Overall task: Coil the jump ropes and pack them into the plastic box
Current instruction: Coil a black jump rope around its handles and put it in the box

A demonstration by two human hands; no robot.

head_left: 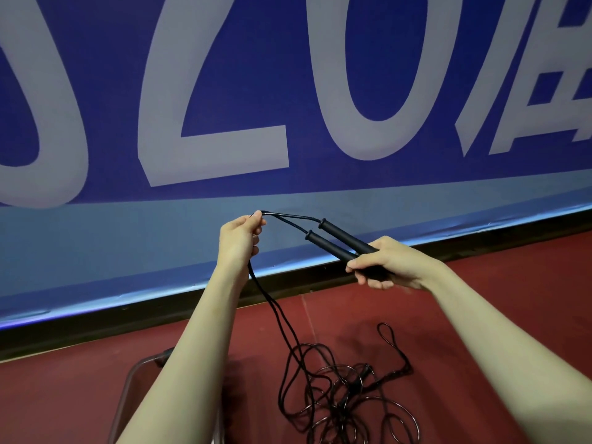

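Note:
My right hand (389, 265) grips the two black handles (339, 241) of a jump rope, held side by side and pointing up-left. My left hand (240, 238) pinches the doubled black cord (290, 217) a short way from the handles, held taut between both hands. From my left hand the cord hangs down beside my forearm to a loose tangle of black rope (339, 389) on the red floor. A clear plastic box (134, 382) stands at the lower left, mostly hidden behind my left arm.
A big blue banner (288, 91) with pale letters covers the wall ahead, ending in a black baseboard (96, 331). Red floor (480, 315) stretches out on the right of the rope tangle.

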